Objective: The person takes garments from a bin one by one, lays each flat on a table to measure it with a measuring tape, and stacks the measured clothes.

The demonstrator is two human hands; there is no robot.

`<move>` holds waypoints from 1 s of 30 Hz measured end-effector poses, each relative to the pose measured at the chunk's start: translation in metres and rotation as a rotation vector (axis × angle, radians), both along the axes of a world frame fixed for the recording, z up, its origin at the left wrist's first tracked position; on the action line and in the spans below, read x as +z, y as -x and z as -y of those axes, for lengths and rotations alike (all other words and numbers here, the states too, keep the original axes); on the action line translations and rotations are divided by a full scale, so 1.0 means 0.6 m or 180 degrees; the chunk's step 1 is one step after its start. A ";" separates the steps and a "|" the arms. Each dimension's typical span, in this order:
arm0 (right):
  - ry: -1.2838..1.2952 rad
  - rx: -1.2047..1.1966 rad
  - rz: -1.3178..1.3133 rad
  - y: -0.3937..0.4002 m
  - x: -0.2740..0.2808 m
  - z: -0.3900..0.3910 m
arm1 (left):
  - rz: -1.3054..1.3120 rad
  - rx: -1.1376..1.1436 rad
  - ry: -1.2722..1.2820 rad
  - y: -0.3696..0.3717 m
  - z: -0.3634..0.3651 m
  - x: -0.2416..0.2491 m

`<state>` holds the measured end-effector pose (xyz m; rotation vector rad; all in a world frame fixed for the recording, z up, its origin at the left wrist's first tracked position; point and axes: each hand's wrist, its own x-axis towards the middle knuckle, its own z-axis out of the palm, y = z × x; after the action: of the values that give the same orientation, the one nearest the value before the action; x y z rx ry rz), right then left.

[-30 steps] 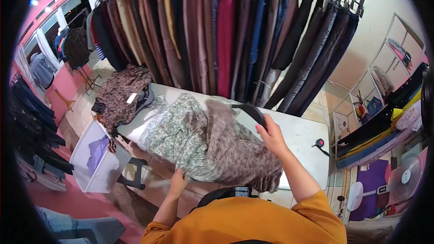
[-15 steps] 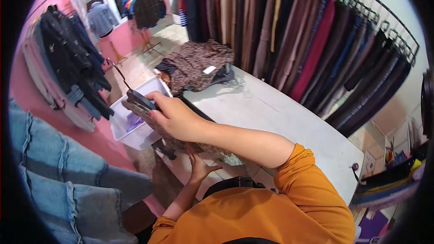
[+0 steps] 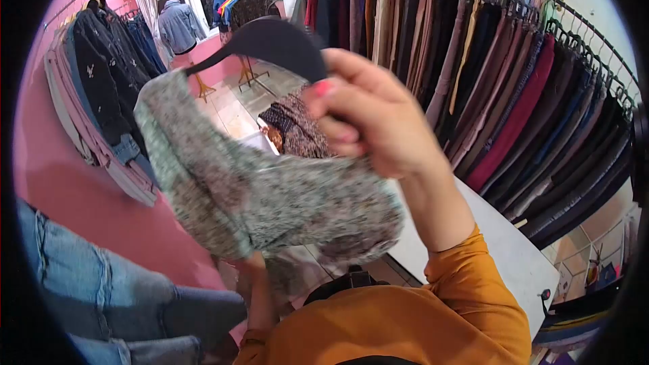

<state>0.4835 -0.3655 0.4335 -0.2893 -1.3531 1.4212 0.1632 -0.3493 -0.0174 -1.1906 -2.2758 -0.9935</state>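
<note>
My right hand (image 3: 372, 115) is raised in the middle of the view, its fingers closed on the right end of a black hanger (image 3: 270, 44). A speckled grey-green garment (image 3: 270, 189) hangs from the hanger, spread toward me and slightly blurred. Below the garment my left hand (image 3: 253, 270) shows only in part; the fabric hides its fingers. Behind the garment a brown patterned garment (image 3: 297, 118) lies in a heap on the white table (image 3: 466, 230).
A long rack of hanging trousers (image 3: 500, 94) curves along the right. Dark and pink clothes (image 3: 101, 88) hang at the left, with blue denim (image 3: 94, 277) close by at lower left. Part of a white bin (image 3: 262, 141) shows behind the garment.
My right hand has risen and moved right with the hanger, and the garment has swung round to face me. My left hand has moved left and is now mostly covered. The view has shifted slightly.
</note>
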 end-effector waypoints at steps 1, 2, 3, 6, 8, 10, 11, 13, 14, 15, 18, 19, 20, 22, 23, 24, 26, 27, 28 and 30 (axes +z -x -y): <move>-0.0034 -0.0084 -0.0157 -0.027 0.005 -0.024 | -0.0018 -0.0007 -0.0042 0.010 -0.027 -0.001; -0.0019 -0.0128 -0.0170 -0.059 0.007 -0.053 | 0.0481 -0.0597 -0.0280 0.030 -0.043 -0.017; 0.0016 -0.0382 -0.0235 -0.085 0.003 -0.080 | 0.0974 -0.1194 -0.0505 0.051 -0.057 -0.034; 0.0135 -0.0997 -0.0180 -0.157 -0.024 -0.177 | 0.1464 -0.1864 0.0792 0.102 -0.120 -0.108; 0.0235 -0.1475 -0.0002 -0.201 -0.067 -0.248 | 0.1289 -0.1643 0.1443 0.107 -0.121 -0.057; 0.0664 -0.1785 0.0093 -0.231 -0.128 -0.306 | 0.1121 -0.1336 0.0821 0.120 -0.120 -0.013; 0.0821 -0.1836 0.0155 -0.244 -0.173 -0.335 | 0.0978 -0.1040 0.0622 0.155 -0.116 -0.005; 0.1291 -0.2088 0.0364 -0.253 -0.265 -0.386 | 0.1081 -0.0636 0.0985 0.213 -0.123 0.090; 0.1475 -0.1961 0.0358 -0.255 -0.309 -0.399 | 0.1933 -0.0659 0.0753 0.184 -0.132 0.207; 0.1654 -0.1950 0.0216 -0.249 -0.339 -0.408 | 0.1165 -0.0329 0.0657 0.259 -0.153 0.182; 0.2097 -0.1892 -0.0306 -0.235 -0.428 -0.432 | 0.1146 -0.0435 0.0952 0.286 -0.247 0.373; 0.2174 -0.1904 -0.0437 -0.236 -0.449 -0.432 | 0.0632 -0.0403 0.0485 0.303 -0.289 0.397; 0.2180 -0.1944 -0.0553 -0.229 -0.465 -0.435 | 0.0299 -0.0394 0.1171 0.305 -0.348 0.466; 0.2110 -0.2031 -0.0707 -0.225 -0.491 -0.444 | -0.0414 -0.0545 0.1106 0.332 -0.506 0.533; 0.2144 -0.2238 -0.0682 -0.216 -0.496 -0.451 | -0.0447 -0.0974 0.0867 0.340 -0.604 0.564; 0.2178 -0.2361 -0.0704 -0.209 -0.502 -0.456 | -0.0816 -0.0999 0.0797 0.309 -0.688 0.604; 0.2211 -0.2539 -0.0739 -0.200 -0.511 -0.453 | -0.0877 -0.1170 0.0415 0.210 -0.825 0.675; 0.2331 -0.2802 -0.0544 -0.193 -0.514 -0.458 | -0.0990 -0.1621 0.0001 0.150 -0.880 0.701; 0.2460 -0.3048 -0.0348 -0.186 -0.518 -0.462 | -0.0782 -0.1943 -0.0402 0.107 -0.942 0.712; 0.2389 -0.3306 -0.0252 -0.177 -0.542 -0.468 | -0.1634 -0.2439 -0.1463 0.007 -1.018 0.729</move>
<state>0.5897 -0.0844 0.1084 -1.2079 -0.3734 0.9321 0.1587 0.2614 0.4198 -1.8589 -1.1117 -1.1840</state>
